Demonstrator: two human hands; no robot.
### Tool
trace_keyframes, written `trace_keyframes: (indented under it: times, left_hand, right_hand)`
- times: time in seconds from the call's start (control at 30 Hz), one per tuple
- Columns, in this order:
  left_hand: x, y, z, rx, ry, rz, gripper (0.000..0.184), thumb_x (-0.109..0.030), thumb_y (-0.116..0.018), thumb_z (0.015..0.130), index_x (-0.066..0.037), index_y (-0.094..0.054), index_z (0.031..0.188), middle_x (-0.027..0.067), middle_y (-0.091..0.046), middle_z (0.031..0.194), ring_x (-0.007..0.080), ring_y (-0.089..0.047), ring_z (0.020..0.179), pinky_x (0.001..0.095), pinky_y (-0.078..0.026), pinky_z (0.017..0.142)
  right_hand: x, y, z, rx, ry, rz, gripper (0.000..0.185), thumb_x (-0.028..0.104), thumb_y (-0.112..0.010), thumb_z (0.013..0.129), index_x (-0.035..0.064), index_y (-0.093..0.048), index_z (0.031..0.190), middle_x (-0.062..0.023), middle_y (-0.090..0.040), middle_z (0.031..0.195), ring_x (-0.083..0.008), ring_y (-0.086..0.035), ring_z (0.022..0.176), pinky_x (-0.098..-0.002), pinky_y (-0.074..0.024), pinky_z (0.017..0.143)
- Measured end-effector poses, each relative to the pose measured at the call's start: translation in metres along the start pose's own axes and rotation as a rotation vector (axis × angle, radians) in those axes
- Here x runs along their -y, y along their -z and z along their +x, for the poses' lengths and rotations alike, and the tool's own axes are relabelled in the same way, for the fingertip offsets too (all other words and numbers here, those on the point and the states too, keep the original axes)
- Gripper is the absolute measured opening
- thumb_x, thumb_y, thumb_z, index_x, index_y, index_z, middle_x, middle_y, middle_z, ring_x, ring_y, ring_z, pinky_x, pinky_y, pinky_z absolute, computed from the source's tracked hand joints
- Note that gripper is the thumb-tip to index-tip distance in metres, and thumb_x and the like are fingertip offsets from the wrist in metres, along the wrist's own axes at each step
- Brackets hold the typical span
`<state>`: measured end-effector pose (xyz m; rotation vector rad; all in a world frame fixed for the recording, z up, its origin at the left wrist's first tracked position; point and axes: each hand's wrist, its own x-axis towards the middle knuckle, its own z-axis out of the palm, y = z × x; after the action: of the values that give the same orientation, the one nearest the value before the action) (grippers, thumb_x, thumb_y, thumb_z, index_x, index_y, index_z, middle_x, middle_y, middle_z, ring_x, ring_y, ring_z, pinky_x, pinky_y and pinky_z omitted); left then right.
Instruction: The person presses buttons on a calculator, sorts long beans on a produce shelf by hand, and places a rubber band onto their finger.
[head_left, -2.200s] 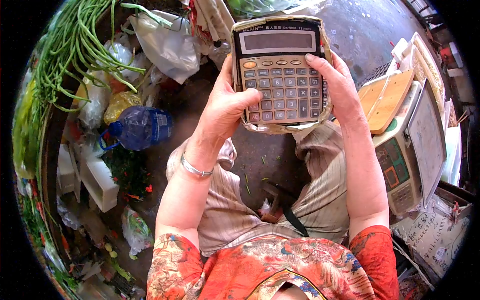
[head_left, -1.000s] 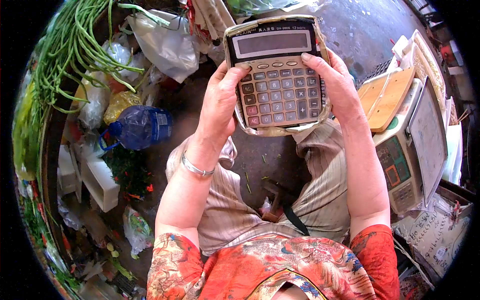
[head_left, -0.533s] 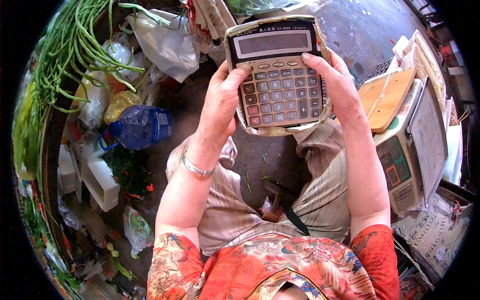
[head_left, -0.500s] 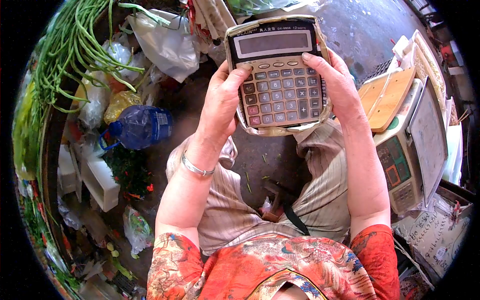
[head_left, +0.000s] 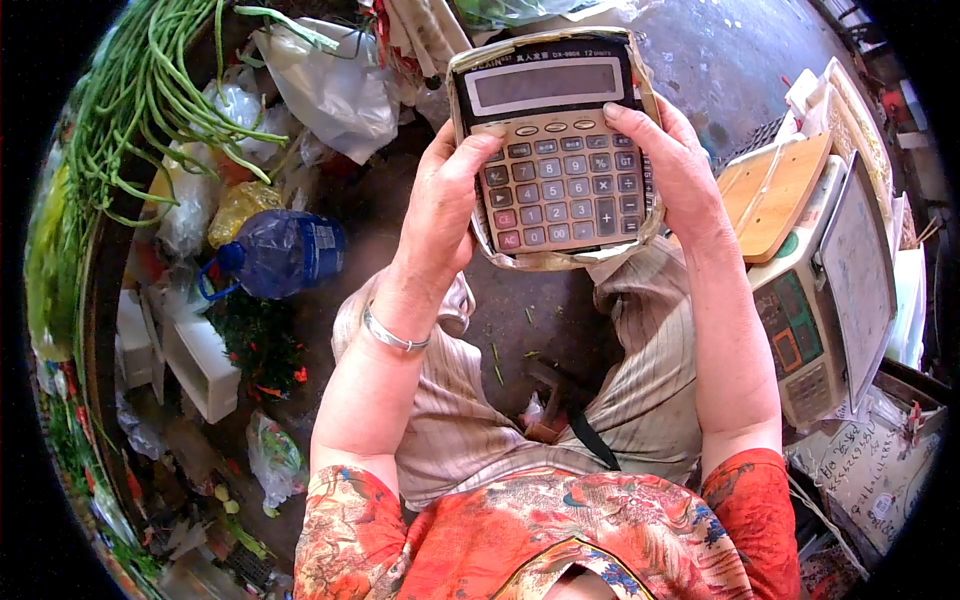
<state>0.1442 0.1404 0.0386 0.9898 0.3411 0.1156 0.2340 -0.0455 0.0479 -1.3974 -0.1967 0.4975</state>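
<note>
A large calculator [head_left: 560, 190] with a dark display and grey keys is held up above my knees, its face toward me. Yellowed, worn wrapping runs round its edges. My left hand [head_left: 450, 185] grips its left side, the thumb lying on the face near the upper left keys. On the opposite side my right hand [head_left: 672, 160] holds the edge, with its thumb just below the display at the right. The other fingers of both hands are mostly hidden behind the calculator.
Long green beans [head_left: 165, 100] hang at the upper left. Below them are a blue plastic bottle [head_left: 285, 254], plastic bags [head_left: 335, 90] and a white foam box [head_left: 205, 365]. At right stands a weighing scale [head_left: 800, 325], with a wooden board [head_left: 775, 195] beside it.
The calculator's top edge has shifted very slightly to the left. Both hands keep the same hold on it.
</note>
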Motion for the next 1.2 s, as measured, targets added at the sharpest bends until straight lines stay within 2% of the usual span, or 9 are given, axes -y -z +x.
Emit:
trace_keyframes:
  times: [0.23, 0.4, 0.5, 0.63, 0.7, 0.93, 1.0, 1.2]
  left_hand:
    - [0.0018, -0.0022, 0.0010, 0.036, -0.017, -0.006, 0.035, -0.011, -0.068, 0.085, -0.001, -0.053, 0.116, 0.0093, -0.063, 0.106, 0.0155, -0.062, 0.095, 0.0288, -0.052, 0.082]
    - [0.0043, -0.0012, 0.0019, -0.010, -0.023, 0.029, 0.039, -0.008, -0.072, 0.081, 0.000, -0.053, 0.114, 0.0102, -0.064, 0.104, 0.0164, -0.064, 0.090, 0.0294, -0.053, 0.079]
    - [0.0083, 0.0021, 0.0042, -0.021, -0.021, 0.063, 0.039, -0.012, -0.071, 0.082, -0.003, -0.056, 0.117, 0.0070, -0.065, 0.104, 0.0161, -0.064, 0.087, 0.0303, -0.053, 0.077]
    - [0.0064, 0.0004, 0.0031, -0.022, -0.016, 0.064, 0.038, -0.011, -0.071, 0.082, -0.003, -0.057, 0.117, 0.0071, -0.065, 0.104, 0.0163, -0.064, 0.088, 0.0304, -0.053, 0.078]
    - [0.0046, -0.0019, 0.0021, -0.022, -0.026, 0.038, 0.041, -0.008, -0.074, 0.079, 0.002, -0.052, 0.113, 0.0126, -0.064, 0.103, 0.0183, -0.065, 0.089, 0.0302, -0.055, 0.077]
    - [0.0042, -0.0018, 0.0020, -0.013, -0.020, 0.033, 0.041, -0.007, -0.073, 0.079, 0.002, -0.051, 0.113, 0.0127, -0.064, 0.103, 0.0187, -0.065, 0.089, 0.0308, -0.055, 0.077]
    - [0.0056, -0.0018, 0.0017, -0.014, -0.027, 0.066, 0.039, -0.012, -0.071, 0.082, -0.002, -0.055, 0.117, 0.0077, -0.065, 0.104, 0.0166, -0.063, 0.088, 0.0310, -0.052, 0.078]
    - [0.0051, -0.0024, 0.0014, -0.016, -0.024, 0.079, 0.039, -0.012, -0.070, 0.083, -0.002, -0.055, 0.117, 0.0079, -0.065, 0.103, 0.0165, -0.064, 0.087, 0.0306, -0.053, 0.075]
  right_hand:
    - [0.0006, -0.0029, -0.0026, -0.004, 0.015, 0.007, 0.041, 0.023, -0.063, 0.087, 0.0021, -0.054, 0.122, -0.0043, -0.063, 0.106, -0.0106, -0.058, 0.094, -0.0259, -0.0465, 0.084]
    - [-0.0006, -0.0044, -0.0037, -0.013, 0.034, -0.066, 0.044, 0.024, -0.064, 0.087, 0.0021, -0.053, 0.123, -0.0050, -0.063, 0.108, -0.0108, -0.057, 0.096, -0.0262, -0.0460, 0.086]
    - [-0.0030, -0.0020, -0.0023, 0.013, 0.037, -0.071, 0.046, 0.026, -0.064, 0.086, 0.0021, -0.053, 0.124, -0.0053, -0.063, 0.109, -0.0114, -0.057, 0.096, -0.0268, -0.0456, 0.086]
    - [-0.0031, -0.0016, -0.0021, 0.007, 0.055, -0.119, 0.046, 0.027, -0.064, 0.086, 0.0019, -0.054, 0.123, -0.0055, -0.063, 0.109, -0.0120, -0.057, 0.097, -0.0272, -0.0453, 0.087]
    - [-0.0032, -0.0017, -0.0019, 0.005, 0.055, -0.126, 0.045, 0.027, -0.064, 0.086, 0.0018, -0.054, 0.122, -0.0058, -0.063, 0.109, -0.0123, -0.057, 0.097, -0.0274, -0.0451, 0.087]
    - [-0.0006, -0.0042, -0.0038, 0.007, 0.053, -0.111, 0.045, 0.026, -0.064, 0.086, 0.0017, -0.055, 0.122, -0.0056, -0.063, 0.108, -0.0123, -0.057, 0.097, -0.0274, -0.0451, 0.088]
    - [-0.0019, -0.0034, -0.0030, 0.001, 0.045, -0.107, 0.044, 0.026, -0.064, 0.086, 0.0014, -0.054, 0.122, -0.0055, -0.063, 0.108, -0.0120, -0.057, 0.097, -0.0273, -0.0453, 0.087]
    - [-0.0011, -0.0031, -0.0035, 0.019, 0.060, -0.094, 0.044, 0.025, -0.063, 0.087, 0.0013, -0.053, 0.123, -0.0055, -0.063, 0.109, -0.0118, -0.057, 0.097, -0.0268, -0.0455, 0.087]
